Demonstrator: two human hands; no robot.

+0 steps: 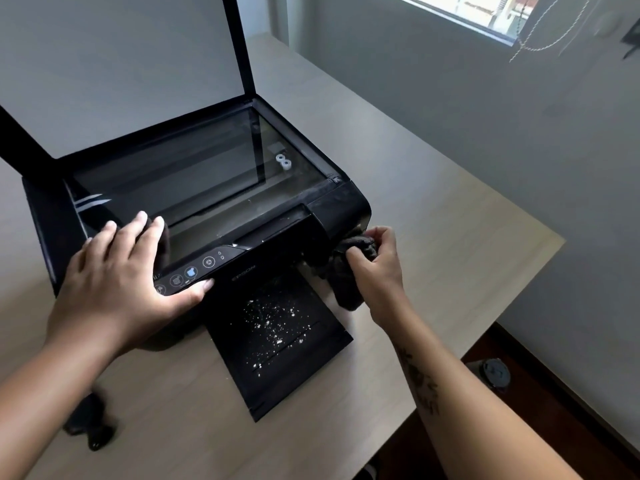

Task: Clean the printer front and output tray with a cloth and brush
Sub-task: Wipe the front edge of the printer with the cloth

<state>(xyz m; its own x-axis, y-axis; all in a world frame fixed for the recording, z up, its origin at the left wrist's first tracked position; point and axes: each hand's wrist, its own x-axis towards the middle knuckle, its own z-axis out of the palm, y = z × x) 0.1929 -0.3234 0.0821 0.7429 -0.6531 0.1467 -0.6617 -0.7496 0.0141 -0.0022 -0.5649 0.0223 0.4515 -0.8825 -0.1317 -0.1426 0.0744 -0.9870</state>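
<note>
The black printer (346, 206) sits left of centre in the frame, its scanner lid (121, 64) raised toward the upper left. The left hand (128, 282) lies flat on the printer's front left corner, fingers straight and spread over the control panel, thumb along the front edge. The right hand (377, 268) is at the printer's front right corner, fingers curled tight round a dark cloth (346, 292) that touches the casing and hangs down beside the output tray (277, 368). The two hands are well apart, with the tray between them, pulled out toward the lower centre and sprinkled with white specks (273, 320). A dark blurred object (90, 424) lies on the table at lower left; what it is cannot be told. The table (433, 220) is pale wood grain. A grey wall (485, 116) fills the right side, with a window (485, 8) and a bead chain (547, 36) at upper right. The table's edge runs diagonally just past the tray's tip, with dark floor (554, 427) below. Bare tabletop lies right of the printer.
</note>
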